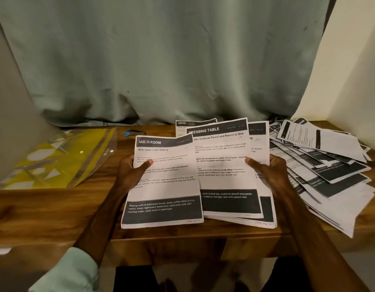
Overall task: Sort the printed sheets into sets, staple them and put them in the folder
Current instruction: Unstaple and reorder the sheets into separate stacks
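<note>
Head cam looks down on the wooden table (45, 205). Left hand (133, 171) grips the MULTI-ROOM sheet (163, 182) by its left edge, thumb on top. Right hand (266, 171) pinches the DRESSING TABLE sheet (222, 165) plus a few more fanned behind it, all held over the table's middle. A messy pile of printed sheets (329, 165) sprawls over the table's right end. The yellow see-through folder (62, 159) lies on the table's left end, and a small dark stapler (133, 132) with a blue tip sits near the table's back edge.

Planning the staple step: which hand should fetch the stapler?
Left, probably. The stapler lies just beyond the left hand, which holds the MULTI-ROOM sheet; the right hand grips the other fanned sheets, farther off.
</note>
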### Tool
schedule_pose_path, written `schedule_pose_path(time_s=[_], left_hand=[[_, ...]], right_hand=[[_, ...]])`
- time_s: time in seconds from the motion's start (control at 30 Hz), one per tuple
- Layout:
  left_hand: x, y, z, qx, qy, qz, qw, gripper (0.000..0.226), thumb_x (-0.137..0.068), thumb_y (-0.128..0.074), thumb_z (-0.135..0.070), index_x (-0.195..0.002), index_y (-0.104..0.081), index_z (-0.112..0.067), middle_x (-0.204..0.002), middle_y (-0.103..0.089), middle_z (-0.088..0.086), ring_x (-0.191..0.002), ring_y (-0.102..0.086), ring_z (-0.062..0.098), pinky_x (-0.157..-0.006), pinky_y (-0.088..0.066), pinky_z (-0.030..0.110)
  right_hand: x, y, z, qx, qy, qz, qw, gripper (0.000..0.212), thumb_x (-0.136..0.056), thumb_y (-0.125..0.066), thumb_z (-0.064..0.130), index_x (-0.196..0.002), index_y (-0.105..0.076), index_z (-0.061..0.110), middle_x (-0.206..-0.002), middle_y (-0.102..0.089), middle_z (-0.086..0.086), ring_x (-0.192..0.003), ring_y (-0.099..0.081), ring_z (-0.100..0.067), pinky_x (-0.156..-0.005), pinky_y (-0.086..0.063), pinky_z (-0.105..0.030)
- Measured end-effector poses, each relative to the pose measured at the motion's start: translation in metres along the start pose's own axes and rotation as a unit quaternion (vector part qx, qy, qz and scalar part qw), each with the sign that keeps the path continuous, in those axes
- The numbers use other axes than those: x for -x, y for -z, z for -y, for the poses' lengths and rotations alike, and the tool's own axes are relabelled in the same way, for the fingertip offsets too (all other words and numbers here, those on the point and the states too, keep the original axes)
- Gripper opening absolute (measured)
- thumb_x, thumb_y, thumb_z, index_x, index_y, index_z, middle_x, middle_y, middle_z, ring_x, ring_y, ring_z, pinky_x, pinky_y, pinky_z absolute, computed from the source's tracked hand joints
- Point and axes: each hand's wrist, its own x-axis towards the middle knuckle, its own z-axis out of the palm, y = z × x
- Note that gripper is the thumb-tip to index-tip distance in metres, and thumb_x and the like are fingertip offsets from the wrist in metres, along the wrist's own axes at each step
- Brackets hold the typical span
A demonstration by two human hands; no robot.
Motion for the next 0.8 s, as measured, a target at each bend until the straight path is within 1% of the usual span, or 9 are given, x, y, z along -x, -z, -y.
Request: schedule_pose_path(time_s=[0.07, 0.13, 0.27, 0.33, 0.4, 0.47, 0.6, 0.67, 0.8], left_hand=[[-0.001, 0.002, 0.002, -0.025, -0.005, -0.015, 1.0, 0.029, -0.086, -0.082, -0.021, -0.113, -0.072, -0.015, -0.104, -0.078, 0.003, -0.087, -0.077, 0.023, -0.077, -0.063, 0.047], [-0.001, 0.007, 0.001, -0.094, -0.014, -0.035, 0.995, 0.026, -0.089, -0.079, -0.026, -0.112, -0.071, -0.019, -0.101, -0.078, 0.0, -0.081, -0.077, 0.017, -0.073, -0.063, 0.043], [-0.007, 0.021, 0.01, -0.186, -0.029, -0.038, 0.981, 0.03, -0.088, -0.075, -0.047, -0.109, -0.067, -0.026, -0.091, -0.078, -0.005, -0.072, -0.076, 0.014, -0.068, -0.064, 0.047], [-0.011, 0.022, 0.014, -0.235, -0.036, -0.045, 0.97, 0.036, -0.087, -0.072, -0.055, -0.111, -0.064, -0.029, -0.092, -0.076, -0.005, -0.071, -0.075, 0.014, -0.067, -0.064, 0.047], [-0.008, 0.017, 0.008, -0.266, -0.037, -0.05, 0.962, 0.036, -0.091, -0.07, -0.05, -0.116, -0.062, -0.026, -0.095, -0.075, -0.003, -0.07, -0.073, 0.014, -0.065, -0.063, 0.044], [-0.004, 0.009, 0.001, -0.273, -0.034, -0.054, 0.96, 0.036, -0.093, -0.07, -0.042, -0.121, -0.06, -0.021, -0.096, -0.074, 0.0, -0.068, -0.073, 0.014, -0.062, -0.063, 0.041], [-0.001, 0.0, -0.001, -0.277, -0.053, -0.053, 0.958, 0.04, -0.093, -0.072, -0.037, -0.126, -0.057, -0.02, -0.106, -0.073, 0.001, -0.075, -0.071, 0.012, -0.062, -0.061, 0.037], [0.0, -0.004, 0.002, -0.249, -0.058, -0.044, 0.966, 0.042, -0.092, -0.073, -0.034, -0.127, -0.056, -0.021, -0.11, -0.073, 0.001, -0.08, -0.073, 0.013, -0.065, -0.063, 0.04], [0.007, -0.019, -0.001, -0.206, -0.087, -0.044, 0.974, 0.052, -0.089, -0.076, -0.026, -0.134, -0.051, -0.023, -0.115, -0.07, -0.003, -0.096, -0.071, 0.015, -0.068, -0.057, 0.028]], right_hand=[[0.0, 0.002, 0.0, -0.016, 0.0, -0.008, 1.0, 0.024, -0.082, -0.081, 0.01, -0.104, -0.072, 0.015, -0.101, -0.077, -0.003, -0.08, -0.077, -0.019, -0.064, -0.062, -0.034], [-0.002, 0.007, 0.003, -0.039, 0.002, -0.014, 0.999, 0.029, -0.082, -0.081, 0.008, -0.109, -0.073, 0.011, -0.103, -0.077, -0.006, -0.086, -0.077, -0.024, -0.07, -0.063, -0.039], [-0.004, 0.02, 0.018, -0.039, 0.021, -0.035, 0.998, 0.029, -0.084, -0.08, 0.012, -0.11, -0.07, 0.021, -0.101, -0.075, 0.004, -0.079, -0.076, -0.01, -0.058, -0.059, -0.024], [-0.008, 0.027, 0.03, -0.035, 0.031, -0.039, 0.998, 0.03, -0.084, -0.079, 0.014, -0.11, -0.069, 0.024, -0.102, -0.074, 0.007, -0.08, -0.074, -0.007, -0.06, -0.058, -0.024], [-0.014, 0.034, 0.044, -0.042, 0.044, -0.049, 0.997, 0.036, -0.084, -0.08, 0.014, -0.117, -0.069, 0.022, -0.104, -0.074, 0.007, -0.084, -0.074, -0.008, -0.062, -0.06, -0.025], [-0.017, 0.036, 0.06, -0.058, 0.054, -0.056, 0.995, 0.038, -0.084, -0.08, 0.015, -0.12, -0.068, 0.02, -0.102, -0.073, 0.008, -0.081, -0.074, -0.005, -0.058, -0.058, -0.021], [-0.015, 0.018, 0.071, -0.06, 0.054, -0.012, 0.997, 0.023, -0.086, -0.078, 0.014, -0.102, -0.067, 0.025, -0.089, -0.071, 0.012, -0.067, -0.073, -0.001, -0.05, -0.054, -0.016], [-0.013, 0.0, 0.059, -0.053, 0.032, 0.021, 0.998, 0.022, -0.084, -0.079, 0.011, -0.1, -0.068, 0.022, -0.09, -0.075, 0.007, -0.073, -0.075, -0.007, -0.053, -0.057, -0.021], [-0.011, -0.033, 0.025, -0.039, -0.011, 0.063, 0.997, 0.024, -0.084, -0.079, 0.01, -0.105, -0.069, 0.015, -0.104, -0.077, -0.004, -0.085, -0.077, -0.02, -0.064, -0.062, -0.032]])
